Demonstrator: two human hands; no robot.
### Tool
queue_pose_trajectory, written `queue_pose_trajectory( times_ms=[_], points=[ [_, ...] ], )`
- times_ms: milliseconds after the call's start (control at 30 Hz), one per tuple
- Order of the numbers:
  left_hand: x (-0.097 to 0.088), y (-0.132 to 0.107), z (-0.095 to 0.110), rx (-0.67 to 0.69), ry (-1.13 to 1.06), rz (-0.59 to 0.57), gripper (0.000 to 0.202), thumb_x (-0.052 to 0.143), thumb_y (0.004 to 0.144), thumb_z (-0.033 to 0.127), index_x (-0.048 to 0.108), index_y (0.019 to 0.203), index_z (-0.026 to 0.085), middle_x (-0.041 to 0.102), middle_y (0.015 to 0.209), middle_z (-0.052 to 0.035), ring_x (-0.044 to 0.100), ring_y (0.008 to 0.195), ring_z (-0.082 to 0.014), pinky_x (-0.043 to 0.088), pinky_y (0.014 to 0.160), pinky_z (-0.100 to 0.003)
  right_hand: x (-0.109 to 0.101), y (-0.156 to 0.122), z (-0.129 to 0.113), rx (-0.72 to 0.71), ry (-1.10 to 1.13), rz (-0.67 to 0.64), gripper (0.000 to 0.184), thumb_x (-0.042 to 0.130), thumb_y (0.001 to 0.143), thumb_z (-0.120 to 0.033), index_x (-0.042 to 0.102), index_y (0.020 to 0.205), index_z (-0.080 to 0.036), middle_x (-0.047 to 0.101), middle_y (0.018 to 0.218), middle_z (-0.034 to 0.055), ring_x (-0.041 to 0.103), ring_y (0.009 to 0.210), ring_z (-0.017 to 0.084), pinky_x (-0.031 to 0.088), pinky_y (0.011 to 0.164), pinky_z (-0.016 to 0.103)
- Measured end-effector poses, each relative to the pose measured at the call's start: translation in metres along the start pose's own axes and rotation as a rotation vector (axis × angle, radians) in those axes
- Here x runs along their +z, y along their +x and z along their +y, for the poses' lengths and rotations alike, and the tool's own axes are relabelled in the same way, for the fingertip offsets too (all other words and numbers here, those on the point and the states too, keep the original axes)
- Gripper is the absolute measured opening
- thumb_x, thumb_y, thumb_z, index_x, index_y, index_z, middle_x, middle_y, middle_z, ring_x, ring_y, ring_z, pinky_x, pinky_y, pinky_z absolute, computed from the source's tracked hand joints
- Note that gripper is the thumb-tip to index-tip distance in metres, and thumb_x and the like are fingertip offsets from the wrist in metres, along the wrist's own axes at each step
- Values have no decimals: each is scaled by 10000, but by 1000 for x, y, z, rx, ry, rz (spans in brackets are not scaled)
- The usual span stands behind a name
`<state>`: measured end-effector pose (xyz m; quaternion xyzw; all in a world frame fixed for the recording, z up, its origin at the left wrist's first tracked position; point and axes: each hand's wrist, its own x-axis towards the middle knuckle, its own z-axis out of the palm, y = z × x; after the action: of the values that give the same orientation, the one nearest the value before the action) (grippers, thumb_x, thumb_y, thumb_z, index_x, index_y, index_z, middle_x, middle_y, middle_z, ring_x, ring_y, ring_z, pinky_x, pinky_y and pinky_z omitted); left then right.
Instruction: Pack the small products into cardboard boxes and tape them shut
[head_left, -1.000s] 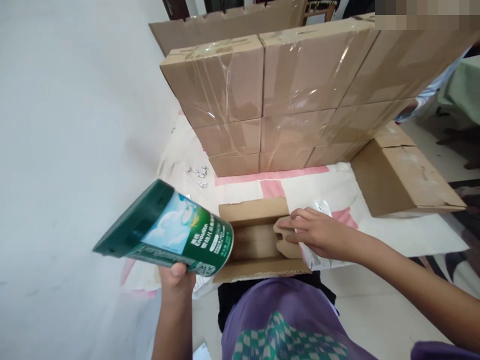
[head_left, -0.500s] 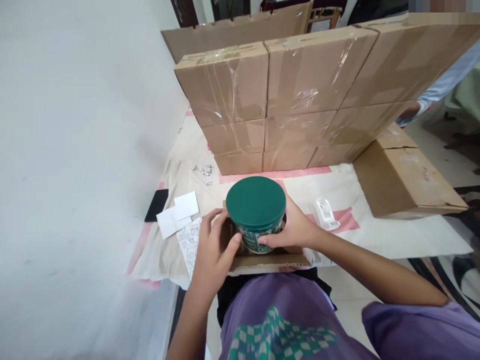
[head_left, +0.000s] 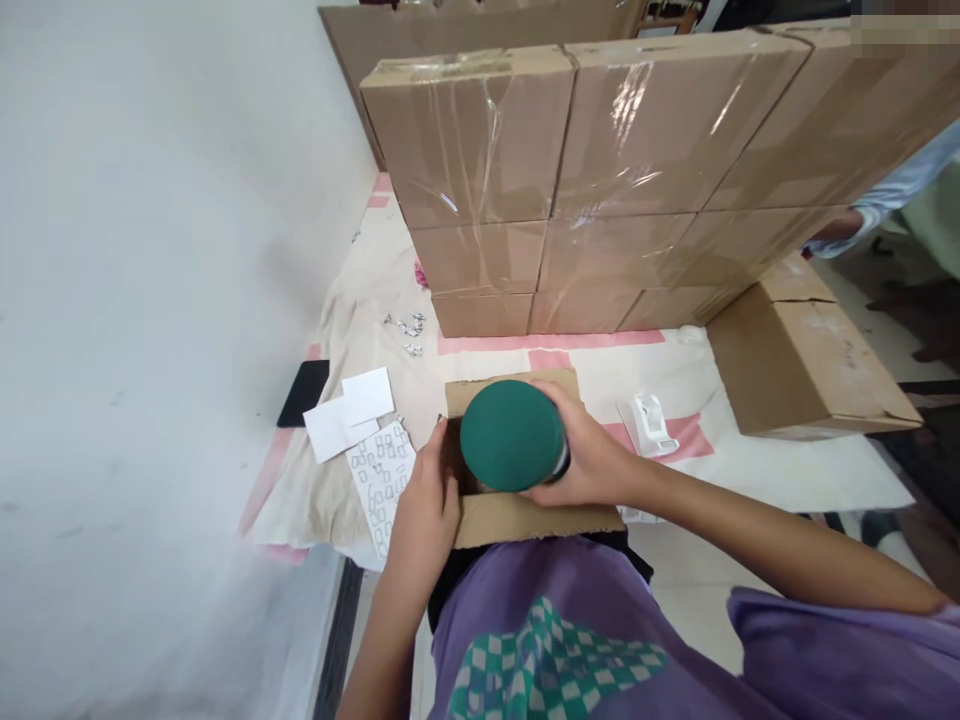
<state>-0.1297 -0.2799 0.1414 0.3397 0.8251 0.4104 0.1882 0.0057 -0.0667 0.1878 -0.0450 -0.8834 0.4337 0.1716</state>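
Note:
A tub with a flat green lid (head_left: 513, 436) is over the small open cardboard box (head_left: 536, 517) in front of me. Wrapped round the tub's right side is my right hand (head_left: 574, 450), its thumb near the front and fingers behind. At the box's left wall, my left hand (head_left: 427, 495) grips the cardboard edge, thumb on the inner side and fingers outside. The lid hides most of the tub's body and much of the box's inside. How deep the tub sits, I cannot tell.
Taped cardboard boxes (head_left: 622, 150) form a wall at the back. An open carton (head_left: 825, 365) lies to the right, near a white tape dispenser (head_left: 649, 425). White cards (head_left: 349, 410), a printed sheet (head_left: 379, 480) and a black phone-like slab (head_left: 304, 393) lie left. Another person's hand (head_left: 836, 230) shows behind.
The tub has come down and tilted, so its printed side is now mostly hidden. My left hand has shifted from beside the tub to the box's left wall. My view has moved slightly.

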Motion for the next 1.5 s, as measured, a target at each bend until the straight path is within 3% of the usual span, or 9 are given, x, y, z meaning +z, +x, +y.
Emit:
queue_pose_trajectory(
  times_ms=[133,333,667,933,1033,1200,1300,1433,1500],
  points=[
    [1,3,-1,10,-35,-16,640,424,1005,273,266,1624,251,388,1650,-114,395,1518,-288,327,1251,-545,-20,1,-6,-47,-246,-151,1120,866,685,-434,231,1579,-205,507,1460,211,538,1324,404,467,1080,566],
    [4,10,4,44,-21,-42,619,392,1012,248,261,1617,236,374,1662,-99,392,1523,-252,330,1265,-502,-7,19,3,14,-502,-487,1067,812,754,-442,254,1598,-104,569,1344,233,591,1185,404,519,970,548],
    [7,12,2,89,-13,-49,638,377,986,178,285,1614,242,388,1654,-94,395,1521,-245,391,1234,-483,11,31,-4,80,-702,-597,1073,735,819,-463,169,1635,-56,570,1309,271,588,1144,436,523,917,565],
    [9,14,5,91,-48,-36,636,403,969,185,346,1598,261,435,1622,-93,493,1452,-279,453,1177,-488,26,39,-2,203,-763,-736,962,693,887,-396,191,1638,-64,577,1320,296,620,1144,434,560,871,530],
    [8,14,6,86,-29,-42,642,400,966,179,343,1601,259,429,1626,-96,460,1477,-288,466,1162,-487,35,40,7,204,-808,-768,847,663,917,-324,255,1635,-136,586,1321,277,640,1140,418,565,869,501],
    [9,13,5,76,-5,-38,634,392,978,179,336,1604,257,423,1630,-100,432,1496,-284,445,1181,-493,36,39,14,102,-790,-722,703,675,918,-280,417,1565,-189,642,1226,244,681,1041,382,574,829,488],
    [14,14,0,134,-2,-19,652,373,989,162,269,1628,236,380,1653,-110,391,1521,-254,366,1243,-484,20,35,8,-54,-652,-601,425,589,976,-264,604,1391,-172,688,1161,192,663,1073,336,568,901,497],
    [19,16,-12,263,-67,4,741,382,1004,157,68,1667,261,202,1725,-114,207,1597,-240,204,1306,-525,-11,12,11,-281,-401,-150,275,540,1008,-277,700,1230,-252,742,1104,97,656,1078,267,557,978,488],
    [17,18,-17,283,-82,-88,797,464,1016,247,5,1666,304,65,1754,-93,99,1617,-272,164,1302,-563,-23,-11,24,-252,-367,155,273,561,987,-248,714,1208,-295,763,978,66,668,990,271,580,902,507]
  ],
)
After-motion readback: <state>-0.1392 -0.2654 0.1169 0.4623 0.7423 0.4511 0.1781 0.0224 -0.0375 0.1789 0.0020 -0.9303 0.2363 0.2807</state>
